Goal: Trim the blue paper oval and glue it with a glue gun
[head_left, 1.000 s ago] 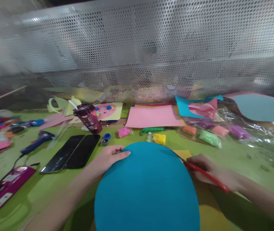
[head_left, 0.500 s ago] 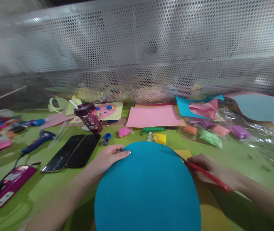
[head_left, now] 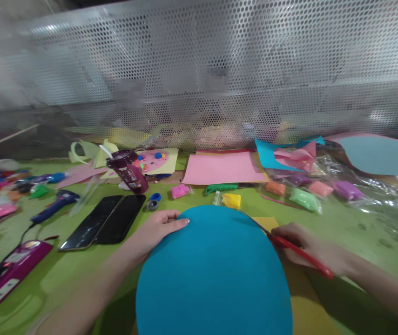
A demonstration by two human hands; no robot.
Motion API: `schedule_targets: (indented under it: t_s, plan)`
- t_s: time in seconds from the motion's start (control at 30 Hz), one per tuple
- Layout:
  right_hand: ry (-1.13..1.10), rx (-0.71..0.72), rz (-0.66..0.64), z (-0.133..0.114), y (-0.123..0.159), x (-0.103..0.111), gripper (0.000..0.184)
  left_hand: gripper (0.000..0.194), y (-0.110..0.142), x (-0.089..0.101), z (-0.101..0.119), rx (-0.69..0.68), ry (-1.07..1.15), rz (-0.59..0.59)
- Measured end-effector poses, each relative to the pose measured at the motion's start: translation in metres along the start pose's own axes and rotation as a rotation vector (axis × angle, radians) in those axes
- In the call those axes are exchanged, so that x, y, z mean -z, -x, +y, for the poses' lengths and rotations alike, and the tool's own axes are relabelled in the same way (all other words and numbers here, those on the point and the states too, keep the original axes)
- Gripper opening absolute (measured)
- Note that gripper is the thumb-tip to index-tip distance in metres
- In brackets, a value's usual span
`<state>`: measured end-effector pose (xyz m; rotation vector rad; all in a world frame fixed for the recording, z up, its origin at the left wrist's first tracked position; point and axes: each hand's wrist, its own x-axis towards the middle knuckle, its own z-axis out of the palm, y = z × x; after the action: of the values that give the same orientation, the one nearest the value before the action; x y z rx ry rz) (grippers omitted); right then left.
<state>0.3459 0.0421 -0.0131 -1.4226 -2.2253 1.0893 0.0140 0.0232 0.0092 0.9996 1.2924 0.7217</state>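
Observation:
A large rounded sheet of blue paper [head_left: 216, 274] fills the lower middle, its near edge cut off by the frame. My left hand [head_left: 162, 228] pinches its upper left edge, thumb on top and fingers partly hidden underneath. Red-handled scissors [head_left: 301, 256] are gripped in my right hand [head_left: 306, 246] at the upper right edge of the blue sheet. Their thin blades point up and left along that edge, over yellow paper [head_left: 310, 298] that shows from beneath the blue sheet.
Two dark phones [head_left: 120, 218], a purple cup [head_left: 129, 172] with a straw and a blue glue gun [head_left: 55, 207] lie left. A corded power strip [head_left: 17, 270] sits nearer. Pink paper [head_left: 223, 167] and several clay packets [head_left: 305, 199] line the back, before a perforated metal panel [head_left: 185, 70].
Another person's hand at the far left edge has gone from view, and a green lump now shows near the glue gun. My hands, the scissors and the blue sheet look almost unmoved.

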Motion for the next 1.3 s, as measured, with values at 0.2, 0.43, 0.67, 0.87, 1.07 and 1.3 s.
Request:
schedule_targets:
  t_s: [0.2, 0.43, 0.67, 0.87, 1.07, 1.3]
  plan:
    - [-0.015, -0.031, 0.0, -0.011, 0.006, -0.002, 0.016, 0.028, -0.001, 0.0, -0.002, -0.007, 0.003, -0.003]
    - [-0.009, -0.048, -0.016, -0.018, 0.004, 0.001, 0.016, 0.028, -0.006, 0.005, -0.006, 0.013, 0.019, -0.012]
    - [-0.002, -0.053, -0.028, -0.018, 0.003, 0.002, 0.016, 0.029, -0.008, 0.005, -0.007, 0.018, 0.031, 0.0]
    - [-0.007, -0.043, -0.033, -0.023, 0.002, 0.001, 0.016, 0.03, -0.008, 0.005, -0.008, 0.018, 0.025, 0.003]
    - [-0.014, -0.033, -0.024, -0.027, 0.003, 0.0, 0.018, 0.031, -0.008, 0.005, -0.007, 0.004, 0.005, 0.015]
    - [-0.006, -0.045, 0.037, -0.03, 0.009, -0.003, 0.021, 0.031, -0.007, 0.005, -0.007, 0.013, 0.011, 0.013]
